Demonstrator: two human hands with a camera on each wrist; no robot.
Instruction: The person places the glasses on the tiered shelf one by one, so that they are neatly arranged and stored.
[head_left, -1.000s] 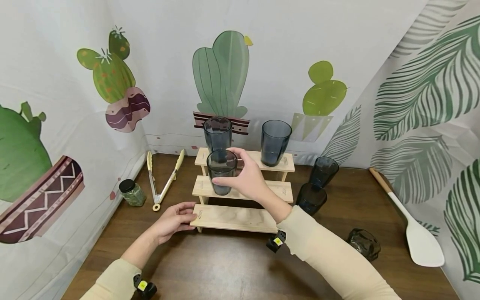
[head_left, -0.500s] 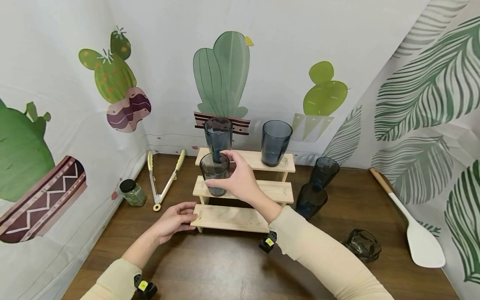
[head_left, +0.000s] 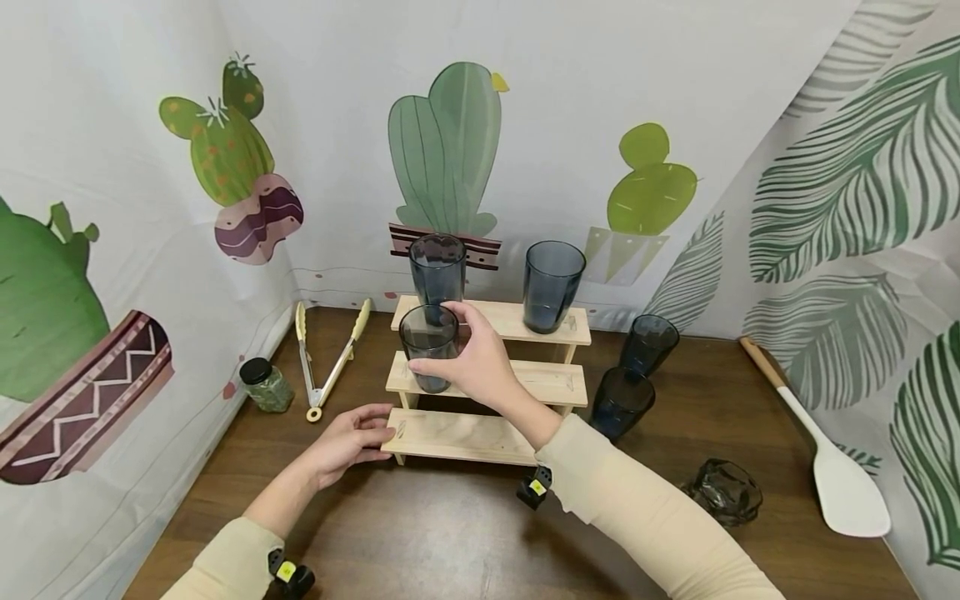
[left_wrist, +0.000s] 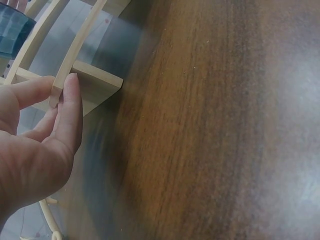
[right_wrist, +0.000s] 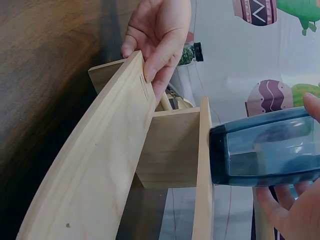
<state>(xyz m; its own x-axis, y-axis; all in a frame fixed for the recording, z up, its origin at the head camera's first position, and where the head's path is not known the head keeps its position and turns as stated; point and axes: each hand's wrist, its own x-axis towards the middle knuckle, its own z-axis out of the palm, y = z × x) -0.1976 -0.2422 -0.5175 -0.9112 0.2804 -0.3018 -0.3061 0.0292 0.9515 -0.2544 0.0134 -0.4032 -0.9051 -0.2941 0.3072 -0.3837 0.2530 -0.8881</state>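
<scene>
A three-step wooden display stand (head_left: 468, 435) stands on the brown table. My right hand (head_left: 483, 360) grips a blue-grey drinking glass (head_left: 423, 337) from its right side, thumb in front and fingers behind. In the right wrist view the glass (right_wrist: 270, 147) has its base against the middle step, near the left end. My left hand (head_left: 348, 443) pinches the left end of the lowest step. The left wrist view has the thumb above and fingers (left_wrist: 71, 107) below that board. Two similar glasses occupy the top step, one at the left (head_left: 437, 271) and one at the right (head_left: 552, 283).
Right of the stand are two more dark glasses (head_left: 651, 340) (head_left: 622, 402), one before the other. A smaller dark glass piece (head_left: 726, 492) and a white spatula (head_left: 843, 492) lie farther right. Open tongs (head_left: 330, 383) and a black-lidded jar of green flakes (head_left: 266, 385) are at left.
My right hand has shifted the glass a little to the left along the middle step, then stayed there over the last half second. The left hand keeps its hold on the lowest step.
</scene>
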